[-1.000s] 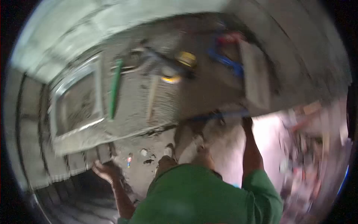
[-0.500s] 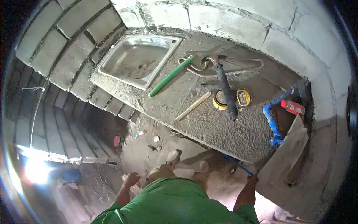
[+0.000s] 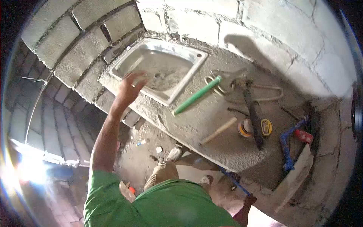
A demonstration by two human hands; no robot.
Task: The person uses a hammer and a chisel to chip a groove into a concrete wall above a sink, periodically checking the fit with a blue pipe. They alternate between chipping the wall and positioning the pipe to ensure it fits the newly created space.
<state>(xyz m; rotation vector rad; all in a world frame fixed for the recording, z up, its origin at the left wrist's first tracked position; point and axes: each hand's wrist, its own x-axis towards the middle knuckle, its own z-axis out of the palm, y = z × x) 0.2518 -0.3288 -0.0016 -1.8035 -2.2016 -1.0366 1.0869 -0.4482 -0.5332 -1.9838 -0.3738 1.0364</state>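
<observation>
My left hand [image 3: 132, 87] is raised over the front left rim of the metal sink [image 3: 170, 99], fingers apart and holding nothing; whether it touches the rim is unclear. Low on the right, my right hand [image 3: 250, 199] is closed around the end of a blue pipe [image 3: 236, 182] below the counter's front edge. A green tube [image 3: 197, 95] lies on the rough cement counter [image 3: 181, 126] just right of the sink. Beyond it are a hammer [image 3: 252, 113] with a dark handle, a wooden stick [image 3: 219, 130], a roll of tape [image 3: 245, 128] and a yellow tape measure [image 3: 266, 127].
Block walls [image 3: 196, 22] enclose the counter at the back and left. At the right are blue pipework [image 3: 284, 145], a red bottle [image 3: 303, 136] and a leaning board [image 3: 295, 178]. A bright lamp [image 3: 30, 174] shines at lower left; debris lies on the floor.
My left hand has risen from beside my body to the sink. The view has shifted, so the counter items appear further right and lower. My right hand still holds the blue pipe.
</observation>
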